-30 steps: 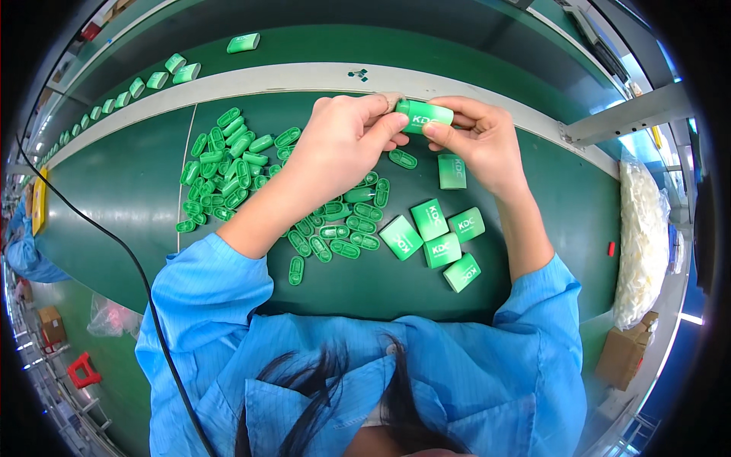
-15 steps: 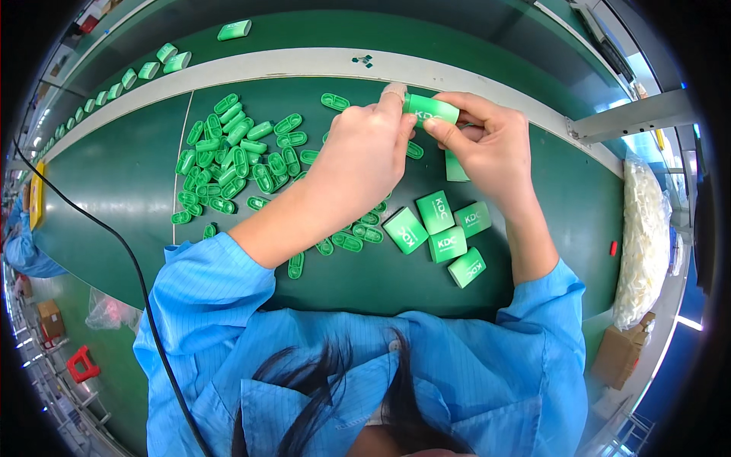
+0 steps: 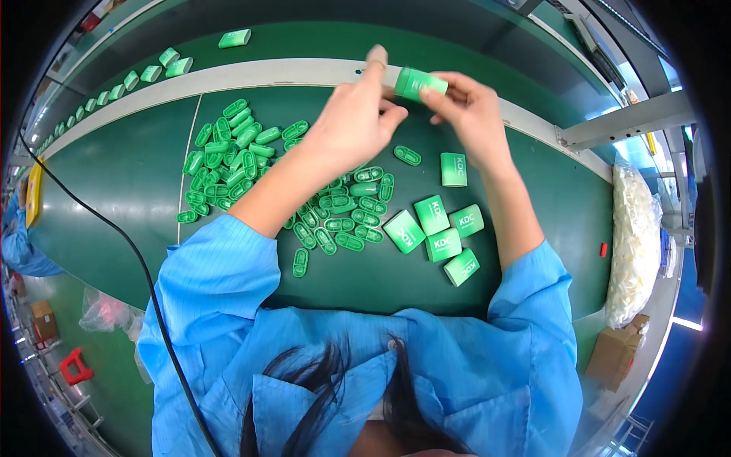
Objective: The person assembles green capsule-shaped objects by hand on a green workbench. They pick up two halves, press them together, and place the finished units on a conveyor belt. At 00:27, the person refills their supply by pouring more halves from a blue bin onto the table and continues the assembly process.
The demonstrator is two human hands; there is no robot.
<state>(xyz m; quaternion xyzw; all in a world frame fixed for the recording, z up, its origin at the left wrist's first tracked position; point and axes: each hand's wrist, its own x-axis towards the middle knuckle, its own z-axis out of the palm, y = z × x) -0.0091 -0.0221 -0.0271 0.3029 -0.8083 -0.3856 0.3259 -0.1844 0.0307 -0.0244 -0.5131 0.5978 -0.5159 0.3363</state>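
My right hand (image 3: 472, 114) pinches a green casing (image 3: 417, 84) with white lettering between thumb and fingers, held over the white rail. Just left of the casing is my left hand (image 3: 352, 122), apart from it, its index finger stretched upward and its thumb sticking out; nothing shows in it. Below my right hand stands one green casing (image 3: 454, 169), with several similar casings (image 3: 432, 215) grouped nearer to me. Small green oval caps (image 3: 366, 174) lie under and around my left forearm, and a bigger heap of caps (image 3: 242, 164) spreads to the left. One cap (image 3: 407, 155) lies alone between my hands.
Beyond the white rail (image 3: 289, 70), a row of green casings (image 3: 179, 67) runs along a green belt. At the right table edge sits a clear bag of whitish pieces (image 3: 634, 244), near a metal post (image 3: 628, 122). A black cable (image 3: 114, 225) crosses the left side.
My left hand has come off the casing and moved left, its index finger now raised. My right hand has carried the casing slightly up and left, over the rail.
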